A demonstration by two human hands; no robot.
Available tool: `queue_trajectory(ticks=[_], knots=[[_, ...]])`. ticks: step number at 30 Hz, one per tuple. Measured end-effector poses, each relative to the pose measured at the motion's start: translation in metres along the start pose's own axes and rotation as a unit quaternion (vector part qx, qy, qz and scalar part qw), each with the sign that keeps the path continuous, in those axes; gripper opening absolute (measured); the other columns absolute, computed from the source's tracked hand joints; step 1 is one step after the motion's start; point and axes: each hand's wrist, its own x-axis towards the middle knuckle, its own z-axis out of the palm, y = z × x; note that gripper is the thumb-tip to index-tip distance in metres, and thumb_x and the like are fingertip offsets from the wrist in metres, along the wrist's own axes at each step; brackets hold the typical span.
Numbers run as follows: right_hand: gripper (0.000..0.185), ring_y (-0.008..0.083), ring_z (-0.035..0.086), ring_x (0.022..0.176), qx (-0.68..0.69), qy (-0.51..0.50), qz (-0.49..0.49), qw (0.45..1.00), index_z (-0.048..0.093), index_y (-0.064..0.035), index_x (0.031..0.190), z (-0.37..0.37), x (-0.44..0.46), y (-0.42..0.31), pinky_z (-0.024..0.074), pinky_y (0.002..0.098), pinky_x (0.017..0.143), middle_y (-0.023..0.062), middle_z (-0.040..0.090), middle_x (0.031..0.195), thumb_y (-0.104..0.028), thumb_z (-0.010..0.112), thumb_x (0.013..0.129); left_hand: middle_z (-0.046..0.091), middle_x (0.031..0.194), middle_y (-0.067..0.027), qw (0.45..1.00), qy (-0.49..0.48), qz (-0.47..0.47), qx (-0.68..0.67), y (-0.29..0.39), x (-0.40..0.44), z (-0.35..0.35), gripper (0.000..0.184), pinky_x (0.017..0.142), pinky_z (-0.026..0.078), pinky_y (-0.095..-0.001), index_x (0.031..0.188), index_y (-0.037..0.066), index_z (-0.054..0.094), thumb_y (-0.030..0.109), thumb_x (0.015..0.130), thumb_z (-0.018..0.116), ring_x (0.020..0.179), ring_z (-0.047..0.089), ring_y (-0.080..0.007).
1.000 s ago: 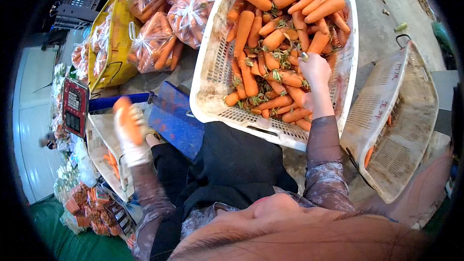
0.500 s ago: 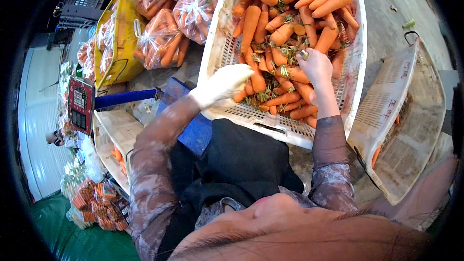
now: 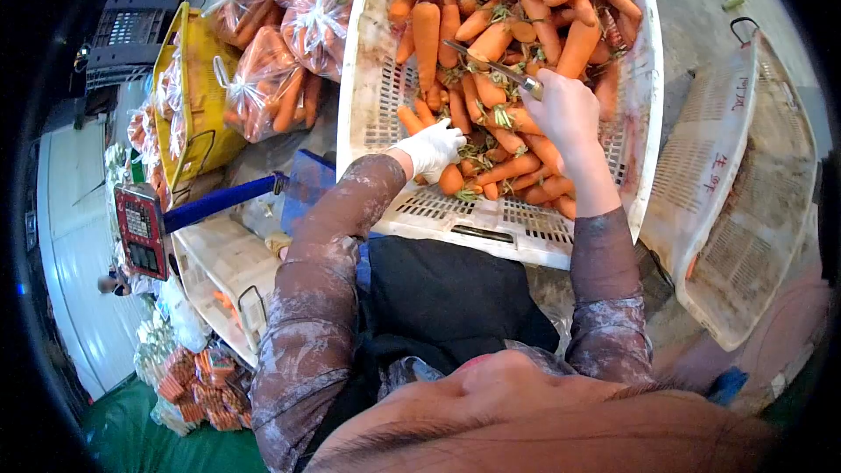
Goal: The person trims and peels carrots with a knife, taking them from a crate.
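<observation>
Left hand (image 3: 435, 149), in a white glove, is set back-upward among the carrots (image 3: 580, 52) inside the white crate (image 3: 372, 74); whether it grips one cannot be told. Right hand (image 3: 565, 114), bare, is closed around a knife (image 3: 531, 86), blade pointing forward-left above the carrots. Right forearm crosses the crate's near rim.

Left hand (image 3: 435, 149) now down among the carrots (image 3: 427, 39), earlier off to the side, and knife blade (image 3: 492, 66) newly in view
</observation>
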Motion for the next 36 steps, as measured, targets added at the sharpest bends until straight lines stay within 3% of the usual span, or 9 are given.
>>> queue_trajectory(ticks=[2, 7, 9, 15, 21, 24, 32, 35, 36], knots=[[0.02, 0.0319, 0.066, 0.07, -0.001, 0.003, 0.003, 1.0, 0.064, -0.0095, 0.081, 0.0, 0.0, 0.002, 0.0522, 0.0432, 0.064, 0.0136, 0.065, 0.07, -0.029, 0.066, 0.076, 0.055, 0.113, -0.009, 0.993, -0.079, -0.074, -0.052, 0.004, 0.001, -0.016, 0.041, 0.094, 0.038, -0.0349, 0.1, 0.008, 0.068, 0.018, 0.06, 0.067, 0.112, 0.048, -0.0233], [0.02, 0.0318, 0.066, 0.07, 0.003, 0.005, 0.005, 1.0, 0.064, -0.0095, 0.081, 0.0, 0.0, 0.004, 0.0525, 0.0428, 0.064, 0.0135, 0.065, 0.07, -0.029, 0.065, 0.076, 0.052, 0.121, -0.0095, 0.981, -0.172, -0.092, -0.005, -0.003, -0.005, -0.024, 0.058, 0.096, 0.038, -0.035, 0.116, 0.006, 0.061, 0.024, 0.062, 0.07, 0.117, 0.048, -0.0239], [0.02, 0.0316, 0.066, 0.07, -0.001, 0.0, -0.001, 1.0, 0.064, -0.0093, 0.081, 0.0, 0.001, 0.001, 0.0525, 0.0428, 0.064, 0.0135, 0.065, 0.07, -0.029, 0.065, 0.077, 0.054, 0.119, -0.0104, 0.991, -0.087, -0.042, 0.096, -0.005, -0.011, -0.024, 0.057, 0.095, 0.039, -0.0355, 0.113, 0.006, 0.063, 0.027, 0.06, 0.072, 0.109, 0.053, -0.0254], [0.019, 0.0315, 0.066, 0.068, 0.003, 0.019, -0.028, 0.999, 0.064, -0.0092, 0.079, 0.004, 0.0, 0.003, 0.0523, 0.0434, 0.062, 0.0136, 0.065, 0.069, -0.028, 0.064, 0.076, 0.053, 0.126, -0.0079, 0.98, -0.158, -0.114, -0.044, -0.021, 0.007, -0.01, 0.055, 0.099, 0.035, -0.0428, 0.112, 0.007, 0.065, 0.031, 0.062, 0.07, 0.119, 0.045, -0.0263], [0.018, 0.0328, 0.065, 0.066, 0.012, 0.008, -0.021, 1.0, 0.062, -0.0098, 0.079, 0.003, -0.001, 0.002, 0.0517, 0.0443, 0.06, 0.0136, 0.064, 0.067, -0.028, 0.065, 0.077, 0.057, 0.12, -0.0081, 0.956, -0.274, -0.023, 0.104, -0.02, 0.022, -0.025, 0.066, 0.092, 0.038, -0.0366, 0.104, 0.006, 0.067, 0.049, 0.055, 0.074, 0.115, 0.048, -0.0233], [0.018, 0.033, 0.065, 0.066, 0.01, 0.009, -0.026, 1.0, 0.062, -0.0097, 0.078, 0.002, -0.001, 0.002, 0.0517, 0.0443, 0.06, 0.0134, 0.064, 0.067, -0.028, 0.064, 0.078, 0.059, 0.114, -0.0091, 0.971, -0.218, -0.089, -0.039, -0.02, 0.006, -0.021, 0.074, 0.088, 0.038, -0.0349, 0.102, 0.006, 0.068, 0.057, 0.049, 0.076, 0.112, 0.049, -0.0228], [0.017, 0.0322, 0.066, 0.068, -0.005, -0.012, -0.029, 0.999, 0.063, -0.0098, 0.079, 0.004, -0.001, -0.001, 0.0515, 0.0447, 0.06, 0.0128, 0.065, 0.07, -0.027, 0.061, 0.078, 0.058, 0.119, -0.0111, 0.968, -0.244, -0.044, 0.036, -0.017, -0.005, -0.02, 0.07, 0.092, 0.036, -0.0371, 0.098, 0.009, 0.072, 0.062, 0.051, 0.074, 0.109, 0.052, -0.0257], [0.017, 0.0317, 0.066, 0.068, 0.011, -0.002, -0.041, 0.999, 0.062, -0.0095, 0.079, 0.0, -0.003, -0.002, 0.0513, 0.0446, 0.06, 0.0128, 0.066, 0.071, -0.026, 0.06, 0.079, 0.064, 0.107, -0.0101, 0.979, -0.188, -0.056, 0.048, -0.016, -0.008, -0.026, 0.072, 0.087, 0.04, -0.037, 0.092, 0.007, 0.072, 0.066, 0.051, 0.072, 0.106, 0.056, -0.0247], [0.016, 0.0317, 0.065, 0.068, 0.011, -0.005, -0.046, 0.999, 0.062, -0.0093, 0.079, -0.001, -0.003, -0.003, 0.0512, 0.0445, 0.06, 0.0129, 0.066, 0.071, -0.026, 0.06, 0.078, 0.066, 0.102, -0.0098, 0.964, -0.256, -0.066, 0.012, -0.018, -0.003, -0.026, 0.068, 0.083, 0.042, -0.0374, 0.089, 0.008, 0.072, 0.065, 0.051, 0.072, 0.1, 0.059, -0.0245]])
